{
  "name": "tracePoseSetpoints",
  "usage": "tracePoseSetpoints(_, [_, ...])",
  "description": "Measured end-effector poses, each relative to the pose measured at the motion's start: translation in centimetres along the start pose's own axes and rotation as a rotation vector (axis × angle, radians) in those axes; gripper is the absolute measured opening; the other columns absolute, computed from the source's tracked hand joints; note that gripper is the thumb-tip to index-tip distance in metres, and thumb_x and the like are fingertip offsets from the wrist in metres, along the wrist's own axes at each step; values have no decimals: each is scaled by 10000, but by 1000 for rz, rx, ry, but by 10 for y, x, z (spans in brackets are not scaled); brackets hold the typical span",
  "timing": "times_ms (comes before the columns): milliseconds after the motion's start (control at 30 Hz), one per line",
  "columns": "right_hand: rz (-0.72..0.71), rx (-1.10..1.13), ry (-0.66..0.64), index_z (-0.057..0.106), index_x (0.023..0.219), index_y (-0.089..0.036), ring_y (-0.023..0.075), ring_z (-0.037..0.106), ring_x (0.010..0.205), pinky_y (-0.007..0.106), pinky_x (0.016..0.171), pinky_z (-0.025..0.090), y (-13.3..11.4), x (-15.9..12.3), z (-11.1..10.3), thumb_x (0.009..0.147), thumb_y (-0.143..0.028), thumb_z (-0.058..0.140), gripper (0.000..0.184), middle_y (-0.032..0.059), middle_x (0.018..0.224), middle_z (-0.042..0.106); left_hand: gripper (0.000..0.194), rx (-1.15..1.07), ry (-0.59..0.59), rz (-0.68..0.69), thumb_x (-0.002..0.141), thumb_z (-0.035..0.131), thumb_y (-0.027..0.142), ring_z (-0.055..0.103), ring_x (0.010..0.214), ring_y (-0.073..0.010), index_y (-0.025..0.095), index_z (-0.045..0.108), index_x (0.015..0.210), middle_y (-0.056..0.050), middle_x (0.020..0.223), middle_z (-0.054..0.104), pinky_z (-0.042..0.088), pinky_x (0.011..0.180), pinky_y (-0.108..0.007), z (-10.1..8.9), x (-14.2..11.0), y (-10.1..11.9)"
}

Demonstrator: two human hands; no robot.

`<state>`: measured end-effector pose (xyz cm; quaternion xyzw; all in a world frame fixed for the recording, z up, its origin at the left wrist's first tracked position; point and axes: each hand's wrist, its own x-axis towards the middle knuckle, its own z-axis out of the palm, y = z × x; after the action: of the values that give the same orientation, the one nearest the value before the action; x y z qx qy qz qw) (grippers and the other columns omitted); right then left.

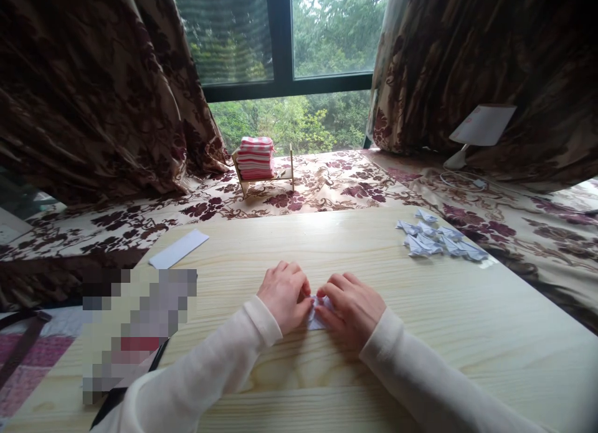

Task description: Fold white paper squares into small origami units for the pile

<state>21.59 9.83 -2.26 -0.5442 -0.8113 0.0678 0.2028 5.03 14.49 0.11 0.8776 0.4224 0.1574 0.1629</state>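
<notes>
A small piece of folded white paper (316,323) lies on the pale wooden table (336,377), between my two hands. My left hand (286,295) pinches its left side, with thumb and fingertips close together. From the right, my right hand (350,305) grips the paper's other side with bent fingers. Both hands rest low over the tabletop and cover much of the paper, so its full shape is hidden. At the table's far right lies a cluster of folded white paper pieces (427,237). A flat white paper strip (179,249) sits at the far left.
A blurred-out object (140,327) lies on the left of the table by my left sleeve. Beyond the table, a small rack with folded red-and-white cloths (256,159) and a white lamp (483,126) stand on the flowered cover (327,190), under a window with curtains.
</notes>
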Motion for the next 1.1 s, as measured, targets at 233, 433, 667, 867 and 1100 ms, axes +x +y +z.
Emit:
tracePoseSetpoints(233, [66,262,-57,652,663,-175,182,540,746,305,685,436,4,26,1,642,-179,701,54,33,749,593,76,-264,61,-114,707,579,116,553,735,-167,177,563,665,-6,697,597,456,710,-307,-1,-12,1])
tracePoseSetpoints(433, [37,620,-151,660,686,-120,87,475,503,196,455,378,1,44,1,792,-321,579,242,-12,574,545,124,-501,71,-232,762,558,184,616,696,-150,135,662,811,-39,744,673,482,623,-243,-11,-20,-9])
tracePoseSetpoints(667, [84,792,-131,609,731,-142,103,464,521,211,470,384,-6,35,1,858,-369,489,286,-11,574,526,151,-580,61,-344,729,570,234,552,639,-155,146,649,634,-28,652,603,424,602,-269,-15,-24,-9])
tracePoseSetpoints(867, [16,784,-61,560,704,-175,103,446,546,223,510,362,-9,26,1,887,-315,465,250,-28,574,488,247,-565,59,-247,811,499,287,493,628,-129,171,553,600,4,632,506,389,601,-253,-14,-26,-4])
tracePoseSetpoints(1100, [109,850,79,531,707,-180,103,437,539,221,487,367,-1,23,-4,892,-316,476,236,-21,597,481,183,-569,115,-288,755,494,194,502,642,-126,175,505,574,18,615,515,382,642,-250,-28,-24,-12])
